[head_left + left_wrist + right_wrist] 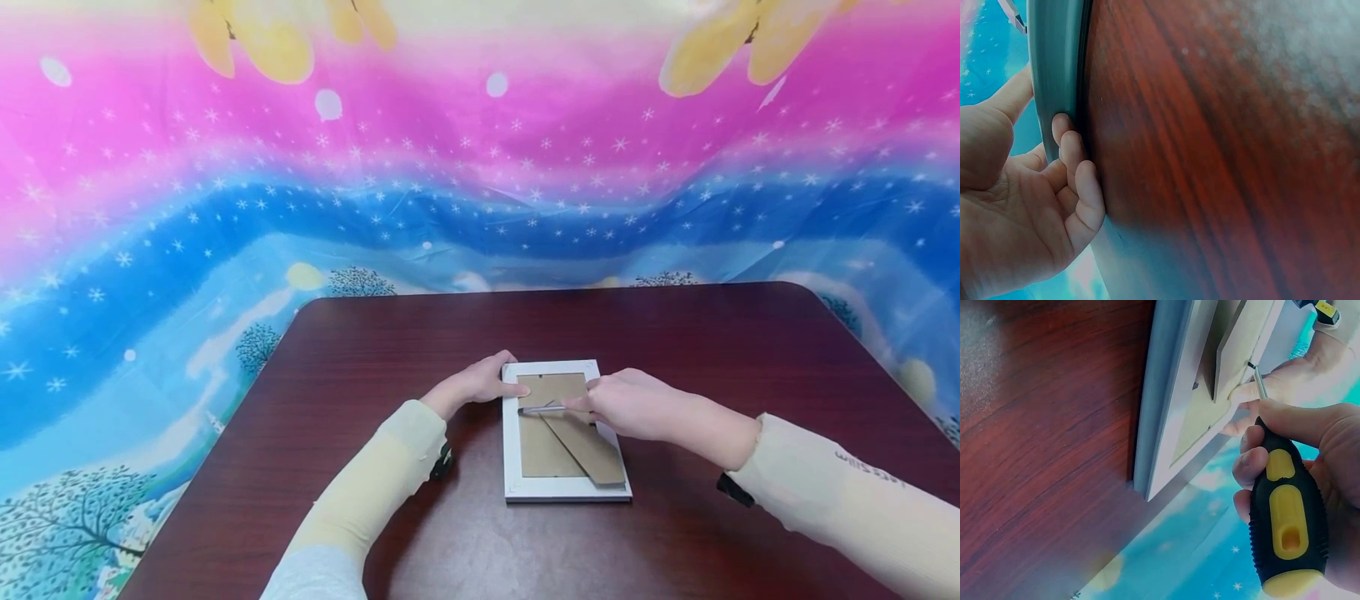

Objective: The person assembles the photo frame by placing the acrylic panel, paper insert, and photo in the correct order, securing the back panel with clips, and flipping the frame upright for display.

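A white picture frame (pixel 512 454) lies face down on the table, its brown backing board (pixel 551 387) and angled easel leg (pixel 588 454) showing. My left hand (pixel 476 383) holds the frame's left side, thumb over the back; in the left wrist view the fingers (pixel 1088 197) curl against the frame's side edge. A screwdriver with a black and yellow handle (pixel 1288 519) is gripped in my right hand (pixel 637 406). Its metal shaft (pixel 543 409) reaches across the backing, and the tip meets a small dark tab (pixel 1252 365) at the board's left edge.
The dark red-brown wooden table (pixel 390 358) has rounded far corners. Behind and beside it hangs a printed pink and blue cloth (pixel 480 167) with snowflakes and trees. Dark wrist devices show at both cuffs.
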Tool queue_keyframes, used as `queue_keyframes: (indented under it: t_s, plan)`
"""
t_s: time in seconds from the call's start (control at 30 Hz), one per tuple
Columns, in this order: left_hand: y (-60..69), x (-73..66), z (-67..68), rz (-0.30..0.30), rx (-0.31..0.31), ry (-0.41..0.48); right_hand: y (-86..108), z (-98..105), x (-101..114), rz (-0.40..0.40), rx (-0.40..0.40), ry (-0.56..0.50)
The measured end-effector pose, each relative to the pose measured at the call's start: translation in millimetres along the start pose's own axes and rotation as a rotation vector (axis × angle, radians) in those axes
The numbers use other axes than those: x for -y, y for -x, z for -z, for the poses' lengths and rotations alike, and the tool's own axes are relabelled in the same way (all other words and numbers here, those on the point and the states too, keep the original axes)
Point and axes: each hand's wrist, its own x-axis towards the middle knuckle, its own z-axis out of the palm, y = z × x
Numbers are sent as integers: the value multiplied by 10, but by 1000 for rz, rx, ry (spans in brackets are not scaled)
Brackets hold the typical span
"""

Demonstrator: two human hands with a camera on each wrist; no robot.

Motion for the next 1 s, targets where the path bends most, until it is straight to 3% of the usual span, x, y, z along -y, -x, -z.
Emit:
queue_keyframes:
  t_s: [1.0]
  plan:
    - [-18, 19, -21, 8, -3, -2, 29, -30, -1, 27, -10, -1]
